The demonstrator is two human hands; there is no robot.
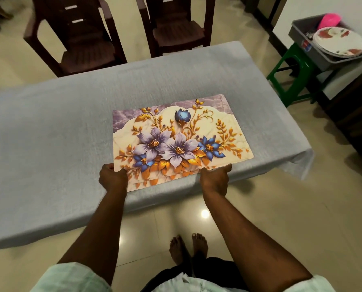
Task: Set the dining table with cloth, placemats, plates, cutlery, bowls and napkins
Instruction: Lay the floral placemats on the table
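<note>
A grey-blue cloth [49, 133] covers the dining table. On it, near the front right, lies a stack of floral placemats [175, 133] with purple and blue flowers and gold leaves; edges of lower mats show under the top one at the near side. My left hand [112, 178] grips the near left corner of the stack. My right hand [214, 179] grips the near edge further right, thumb on top. A grey tub [302, 49] at the far right holds floral plates [340, 42], some cutlery and a pink item [329, 20].
Two dark brown plastic chairs [81, 39] [175, 24] stand behind the table's far side. The tub sits on a green stool [289, 76] right of the table. Dark wooden furniture [357, 114] lines the right wall. My bare feet stand on glossy tiles.
</note>
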